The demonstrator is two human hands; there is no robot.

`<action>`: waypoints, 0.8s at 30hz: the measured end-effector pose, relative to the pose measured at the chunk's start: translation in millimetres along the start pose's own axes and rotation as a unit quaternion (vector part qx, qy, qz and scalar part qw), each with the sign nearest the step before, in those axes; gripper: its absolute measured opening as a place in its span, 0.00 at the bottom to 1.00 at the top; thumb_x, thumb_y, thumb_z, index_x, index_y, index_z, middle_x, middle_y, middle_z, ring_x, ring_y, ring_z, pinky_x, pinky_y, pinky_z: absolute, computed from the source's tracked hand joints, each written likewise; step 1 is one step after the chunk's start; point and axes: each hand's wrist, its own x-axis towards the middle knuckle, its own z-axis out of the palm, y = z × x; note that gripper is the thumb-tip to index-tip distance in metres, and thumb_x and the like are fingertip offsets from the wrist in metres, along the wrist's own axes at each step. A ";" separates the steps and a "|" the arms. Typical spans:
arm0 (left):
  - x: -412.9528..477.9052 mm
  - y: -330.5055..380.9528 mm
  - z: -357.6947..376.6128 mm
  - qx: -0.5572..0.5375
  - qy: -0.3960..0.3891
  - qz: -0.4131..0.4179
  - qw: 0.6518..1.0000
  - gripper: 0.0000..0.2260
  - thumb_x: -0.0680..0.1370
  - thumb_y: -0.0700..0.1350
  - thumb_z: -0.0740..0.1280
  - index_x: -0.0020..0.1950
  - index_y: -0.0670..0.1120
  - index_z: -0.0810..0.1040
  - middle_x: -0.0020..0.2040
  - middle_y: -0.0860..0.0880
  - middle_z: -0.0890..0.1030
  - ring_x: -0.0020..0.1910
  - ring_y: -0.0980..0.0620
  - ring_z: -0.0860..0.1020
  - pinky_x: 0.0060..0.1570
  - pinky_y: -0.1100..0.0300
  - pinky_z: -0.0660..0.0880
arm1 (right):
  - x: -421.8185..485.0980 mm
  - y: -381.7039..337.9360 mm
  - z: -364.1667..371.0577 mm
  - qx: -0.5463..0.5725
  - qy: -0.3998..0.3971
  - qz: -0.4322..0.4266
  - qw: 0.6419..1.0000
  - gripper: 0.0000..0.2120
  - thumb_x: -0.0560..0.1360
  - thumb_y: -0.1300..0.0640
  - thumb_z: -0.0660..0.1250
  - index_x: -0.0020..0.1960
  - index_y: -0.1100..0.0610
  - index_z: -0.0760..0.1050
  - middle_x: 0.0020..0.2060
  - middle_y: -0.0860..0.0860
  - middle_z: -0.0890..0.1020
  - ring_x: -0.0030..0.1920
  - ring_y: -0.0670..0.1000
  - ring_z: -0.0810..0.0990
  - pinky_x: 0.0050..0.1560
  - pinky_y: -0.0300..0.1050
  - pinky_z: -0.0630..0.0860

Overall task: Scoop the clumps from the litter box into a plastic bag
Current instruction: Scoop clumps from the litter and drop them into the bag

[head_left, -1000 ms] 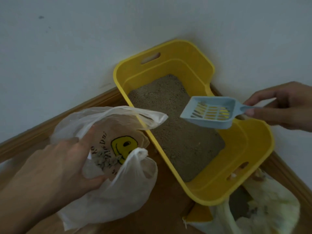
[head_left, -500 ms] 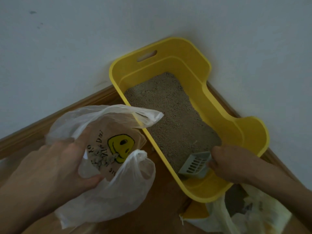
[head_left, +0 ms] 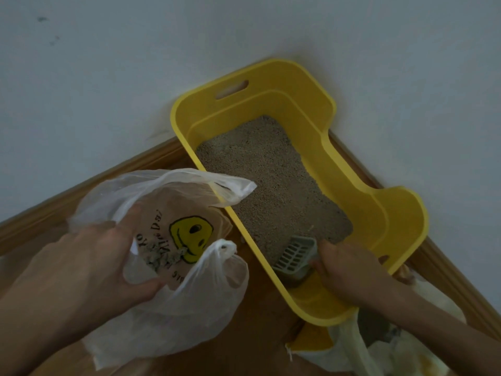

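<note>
A yellow litter box [head_left: 401, 226] sits in the room's corner, filled with grey-brown litter [head_left: 271, 180]. My right hand [head_left: 349, 270] grips a pale blue slotted scoop [head_left: 295, 257], whose head rests in the litter at the near end of the box. My left hand [head_left: 89, 264] holds open a thin white plastic bag [head_left: 173, 313] with a yellow smiley face print, just left of the box. A few grey clumps [head_left: 162, 257] lie inside the bag. The scoop's handle is hidden in my right hand.
White walls [head_left: 108, 77] meet behind the box, with a wooden skirting board [head_left: 81, 191] along the floor. A second crumpled pale bag [head_left: 393, 348] with yellow parts lies on the wooden floor under the box's near right corner.
My right hand has brought the scoop down from above the box into the litter at the near end. The left hand keeps the bag open in the same place.
</note>
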 end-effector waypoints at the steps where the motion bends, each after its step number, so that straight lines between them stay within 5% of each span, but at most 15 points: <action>1: -0.1 0.5 0.0 -0.001 0.000 0.001 1.000 0.44 0.56 0.83 0.46 0.67 0.72 0.34 0.31 0.61 0.67 0.27 0.53 0.73 0.27 0.54 0.76 | 2.0 -1.3 0.4 -0.001 0.003 -0.005 1.000 0.17 0.82 0.49 0.54 0.36 0.49 0.56 0.32 0.47 0.65 0.30 0.46 0.65 0.32 0.41 0.66; 6: 0.3 5.7 -1.3 -0.009 0.011 -0.001 1.000 0.44 0.57 0.83 0.46 0.68 0.71 0.35 0.30 0.61 0.67 0.27 0.51 0.73 0.26 0.53 0.77 | 11.9 -3.2 9.6 0.116 0.042 0.007 0.992 0.10 0.83 0.48 0.54 0.50 0.53 0.68 0.33 0.46 0.71 0.29 0.45 0.69 0.30 0.39 0.67; 19: 0.2 12.3 1.0 -0.031 0.047 -0.010 0.998 0.42 0.56 0.83 0.46 0.66 0.74 0.36 0.30 0.57 0.73 0.27 0.48 0.76 0.27 0.51 0.77 | 75.1 -30.0 22.6 0.357 0.014 -0.008 0.934 0.09 0.83 0.53 0.54 0.59 0.57 0.64 0.37 0.48 0.76 0.30 0.44 0.74 0.24 0.34 0.67; 24: -3.1 12.6 -2.0 -0.008 0.021 -0.020 1.000 0.51 0.55 0.79 0.57 0.73 0.62 0.48 0.29 0.57 0.70 0.27 0.48 0.75 0.26 0.50 0.77 | 89.9 -41.3 21.4 0.350 0.060 -0.003 0.935 0.11 0.83 0.54 0.53 0.61 0.59 0.65 0.38 0.49 0.76 0.33 0.47 0.76 0.28 0.39 0.68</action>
